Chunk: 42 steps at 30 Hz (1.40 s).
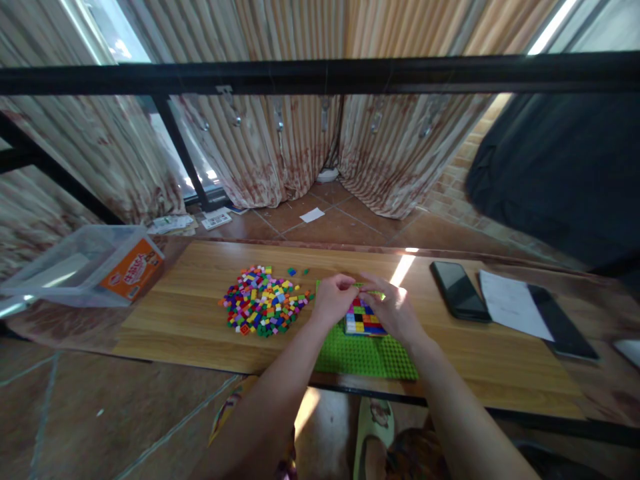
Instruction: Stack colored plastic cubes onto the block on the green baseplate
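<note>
Just right of and below the frame's centre, the multicoloured brick block (364, 325) is seated on a green baseplate (367, 360), its far side partly hidden by 2 bare hands; the fingertips of the left hand (334, 299) and right hand (394, 312) are held close together above it; whether either grip is closed on a small brick cannot be told at this size. Left of centre, loose bricks (263, 300) are heaped on the wooden tabletop (185, 307); at far left, 1 clear box (117, 250) is seen; at right, a phone (460, 291) is laid beside a white paper (515, 305).
</note>
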Available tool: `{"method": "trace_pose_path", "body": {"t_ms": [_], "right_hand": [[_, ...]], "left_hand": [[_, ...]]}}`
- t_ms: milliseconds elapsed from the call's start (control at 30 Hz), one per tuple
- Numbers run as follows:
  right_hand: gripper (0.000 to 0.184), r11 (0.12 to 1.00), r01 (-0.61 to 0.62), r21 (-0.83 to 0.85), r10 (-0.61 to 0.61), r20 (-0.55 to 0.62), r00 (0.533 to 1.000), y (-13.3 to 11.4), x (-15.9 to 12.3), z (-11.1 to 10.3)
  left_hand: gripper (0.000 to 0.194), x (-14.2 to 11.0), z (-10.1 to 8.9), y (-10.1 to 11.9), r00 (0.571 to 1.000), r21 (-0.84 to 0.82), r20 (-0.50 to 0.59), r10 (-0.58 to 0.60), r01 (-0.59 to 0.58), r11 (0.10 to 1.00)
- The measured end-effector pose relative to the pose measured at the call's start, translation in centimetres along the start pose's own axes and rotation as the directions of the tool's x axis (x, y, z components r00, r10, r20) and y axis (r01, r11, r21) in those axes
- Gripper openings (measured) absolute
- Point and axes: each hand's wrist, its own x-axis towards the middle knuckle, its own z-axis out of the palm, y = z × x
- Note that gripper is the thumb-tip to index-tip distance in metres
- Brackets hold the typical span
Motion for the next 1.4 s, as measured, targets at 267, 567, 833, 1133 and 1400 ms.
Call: {"method": "trace_pose_path", "body": {"t_ms": [267, 567, 833, 1133, 1400], "right_hand": [[0.039, 0.988, -0.061, -0.142, 0.028, -0.221, 0.975, -0.4, 0.1, -1.7], [0.039, 0.972, -0.078, -0.22, 0.024, -0.238, 0.971, -0.4, 0.1, -1.7], [0.033, 0.976, 0.004, -0.216, -0.049, -0.205, 0.978, -0.3, 0.0, -0.7], [0.029, 0.968, 0.045, -0.246, -0.091, -0.179, 0.98, -0.2, -0.2, -0.5], [0.03, 0.954, 0.049, -0.297, -0.115, -0.208, 0.971, -0.2, -0.1, -0.9]], "left_hand": [[0.026, 1.0, -4.5, -0.7, 0.993, -0.049, -0.114, 0.017, -0.023, 0.999], [0.026, -0.5, -12.7, -0.3, 0.997, 0.517, 0.058, 0.046, -0.069, 0.853], [0.021, -1.5, -10.4, 0.1, 0.988, 0.764, 0.139, 0.067, -0.15, 0.628], [0.029, -1.3, -7.9, 0.5, 0.995, 0.852, 0.097, 0.01, -0.088, 0.516], [0.028, -2.0, -8.6, 0.8, 0.988, 0.843, 0.153, 0.007, -0.134, 0.521]]}}
